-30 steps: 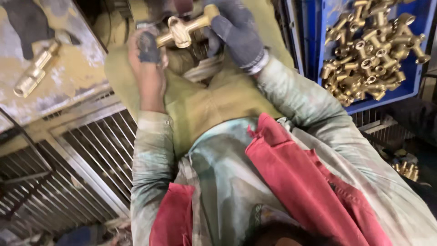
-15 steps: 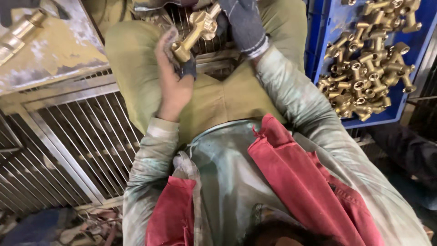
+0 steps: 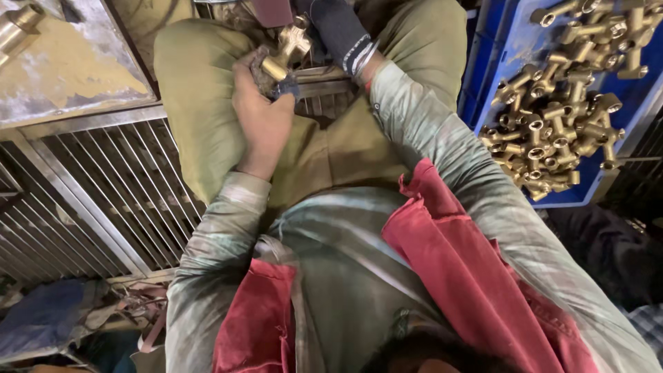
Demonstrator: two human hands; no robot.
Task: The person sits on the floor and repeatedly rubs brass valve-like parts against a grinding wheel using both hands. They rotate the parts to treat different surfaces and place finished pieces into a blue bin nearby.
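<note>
I look straight down my chest and lap. My left hand (image 3: 261, 114), bare with dark wrapping on the fingertips, grips the near end of a brass tee-shaped fitting (image 3: 286, 50) above my knees. My right hand (image 3: 338, 31) wears a dark knit glove with a striped cuff and holds the far side of the same fitting at the top edge of the view. Part of that hand is cut off by the frame.
A blue crate (image 3: 507, 48) at the right holds several brass fittings (image 3: 559, 124). A worn metal table (image 3: 65, 76) at the upper left carries one brass part (image 3: 17, 31). A metal grate (image 3: 103, 200) runs below it. A red cloth (image 3: 456, 276) hangs over my shoulder.
The view has dropped and shifted, so the hands sit higher in the frame. The fitting has turned in my hands and moved closer to the top edge; both hands keep hold of it.
</note>
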